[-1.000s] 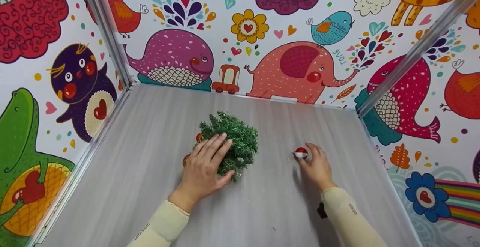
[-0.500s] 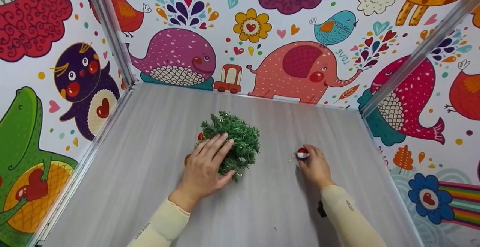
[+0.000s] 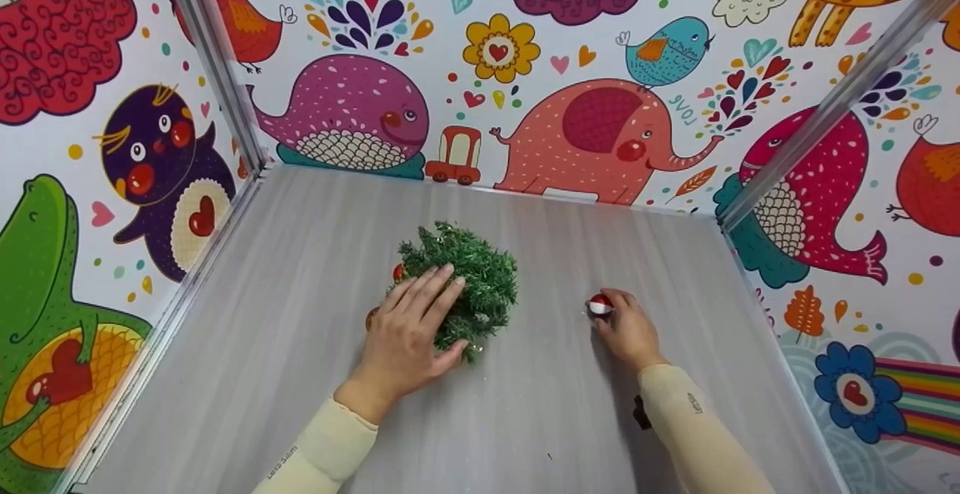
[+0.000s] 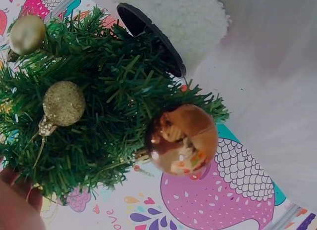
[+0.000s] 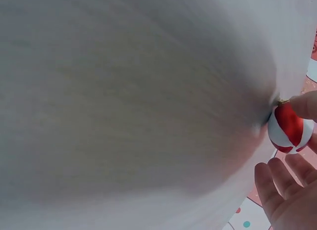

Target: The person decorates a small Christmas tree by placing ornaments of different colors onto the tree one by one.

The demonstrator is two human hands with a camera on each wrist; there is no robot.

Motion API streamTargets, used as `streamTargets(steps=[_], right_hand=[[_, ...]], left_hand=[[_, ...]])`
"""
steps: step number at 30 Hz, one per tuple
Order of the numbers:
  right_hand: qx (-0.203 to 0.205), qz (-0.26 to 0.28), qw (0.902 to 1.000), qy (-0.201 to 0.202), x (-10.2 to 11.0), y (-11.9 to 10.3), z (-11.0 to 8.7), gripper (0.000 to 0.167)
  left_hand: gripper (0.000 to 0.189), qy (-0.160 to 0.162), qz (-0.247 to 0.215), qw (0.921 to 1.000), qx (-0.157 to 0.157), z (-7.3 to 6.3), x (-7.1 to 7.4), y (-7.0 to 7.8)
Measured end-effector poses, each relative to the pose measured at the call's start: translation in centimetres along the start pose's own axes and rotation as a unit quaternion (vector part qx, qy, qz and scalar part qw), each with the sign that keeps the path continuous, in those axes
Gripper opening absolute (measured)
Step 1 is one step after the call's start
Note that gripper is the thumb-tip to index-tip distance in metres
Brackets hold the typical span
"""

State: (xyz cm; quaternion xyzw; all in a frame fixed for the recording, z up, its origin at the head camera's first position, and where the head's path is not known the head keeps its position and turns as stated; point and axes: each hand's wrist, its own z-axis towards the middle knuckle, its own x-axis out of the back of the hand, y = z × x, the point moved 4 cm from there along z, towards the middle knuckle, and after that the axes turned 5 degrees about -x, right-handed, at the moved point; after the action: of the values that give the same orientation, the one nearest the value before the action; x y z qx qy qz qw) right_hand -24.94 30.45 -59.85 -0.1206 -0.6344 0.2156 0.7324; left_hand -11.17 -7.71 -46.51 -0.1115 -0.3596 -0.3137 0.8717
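Observation:
My left hand (image 3: 409,329) rests on a small artificial Christmas tree (image 3: 487,276), fingers spread and fairly straight over the green branches. In the left wrist view, gold baubles (image 4: 64,103) and a shiny copper bauble (image 4: 182,139) hang on the tree. Its black-rimmed base (image 4: 151,39) with white, snow-like material shows at the top there. To the right, my right hand (image 3: 631,330) pinches a red-and-white bauble (image 3: 600,305) between thumb and fingers, close over the table. The right wrist view shows the thumb near the bauble's gold cap, with the other fingers below it.
A grey wood-grain table (image 3: 540,411) lies under both hands. Printed cartoon panels (image 3: 585,141) wall it in at the back and sides, with metal posts (image 3: 217,58) at the corners. A small black object (image 3: 641,413) shows beside the right sleeve.
The right hand's fingers have shifted slightly on the red-and-white bauble, which has turned so more of its white shows. My left hand stays on the tree.

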Motion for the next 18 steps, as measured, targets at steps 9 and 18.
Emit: streamTargets(steps=[9, 18], right_hand=[[-0.003, -0.008, 0.9999, 0.013, -0.27, 0.15, 0.2, 0.049], [0.0, -0.002, 0.9998, 0.018, -0.4, 0.24, 0.24, 0.047]], left_hand=[[0.09, 0.014, 0.0, 0.9999, 0.004, 0.06, -0.05, 0.07], [0.084, 0.008, -0.01, 0.9999, -0.001, 0.0, 0.09, -0.06]])
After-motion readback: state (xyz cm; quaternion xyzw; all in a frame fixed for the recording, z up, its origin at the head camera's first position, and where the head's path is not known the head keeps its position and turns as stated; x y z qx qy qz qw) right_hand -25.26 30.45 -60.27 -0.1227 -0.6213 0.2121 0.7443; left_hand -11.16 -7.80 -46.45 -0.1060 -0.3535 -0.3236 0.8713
